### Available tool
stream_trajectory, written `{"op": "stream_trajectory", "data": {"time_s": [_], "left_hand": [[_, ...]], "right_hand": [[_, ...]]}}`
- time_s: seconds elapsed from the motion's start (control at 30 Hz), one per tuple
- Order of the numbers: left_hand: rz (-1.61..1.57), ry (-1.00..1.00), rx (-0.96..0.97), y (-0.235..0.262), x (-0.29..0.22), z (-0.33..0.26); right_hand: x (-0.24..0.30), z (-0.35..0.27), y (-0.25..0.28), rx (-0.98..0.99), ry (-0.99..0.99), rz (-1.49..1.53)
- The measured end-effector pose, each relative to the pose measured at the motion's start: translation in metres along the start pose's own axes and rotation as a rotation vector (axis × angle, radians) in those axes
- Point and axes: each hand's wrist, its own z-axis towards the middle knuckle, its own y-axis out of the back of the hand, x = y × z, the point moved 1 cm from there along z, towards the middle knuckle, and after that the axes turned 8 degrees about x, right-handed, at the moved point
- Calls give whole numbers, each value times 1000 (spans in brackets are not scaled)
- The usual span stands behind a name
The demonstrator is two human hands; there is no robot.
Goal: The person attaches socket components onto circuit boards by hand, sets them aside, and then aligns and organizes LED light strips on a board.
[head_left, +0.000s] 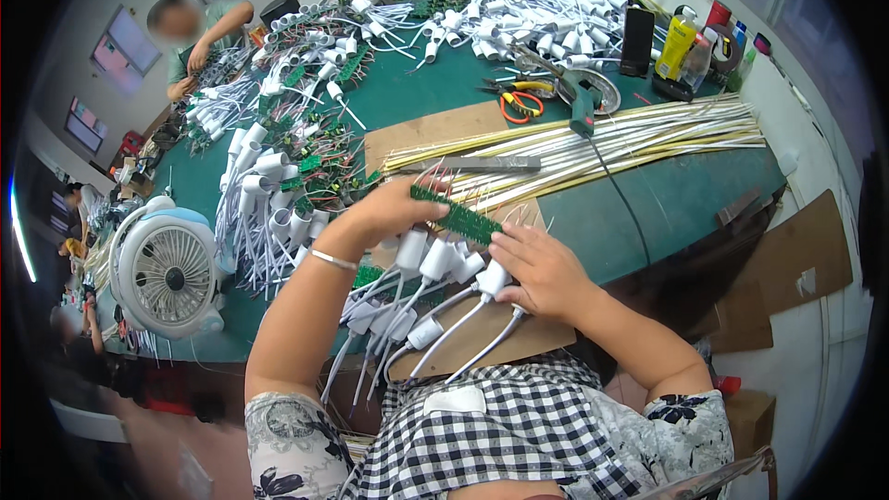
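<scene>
Item: green circuit strip (457,214) w/ white sockets (435,259), held over table (685,194) edge.
L hand (389,210) pinches strip's far end; R hand (542,268) closed round a socket (493,278). We'd keep strip level, leads untangled.

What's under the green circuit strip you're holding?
Under the strip, white sockets hang with their cables over brown cardboard. The left hand and right hand cover its ends and solder joints.

I see the narrow green circuit board strip (457,214) between my left hand (394,208) and right hand (540,268), above the white plastic lamp sockets on white cables (435,264). Behind it lies the bundle of pale thin rods (593,143); the white desk fan (169,270) stands far left.
</scene>
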Motion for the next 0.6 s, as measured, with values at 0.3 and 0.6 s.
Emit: {"op": "stream_trajectory", "data": {"time_s": [0.3,0.6], "left_hand": [[976,-56,-71,-17,-61,5],[-313,-398,-16,22,-46,-72]], "right_hand": [[-14,38,-9,20,-91,-67],[11,99,42,-203,-304,1186]]}}
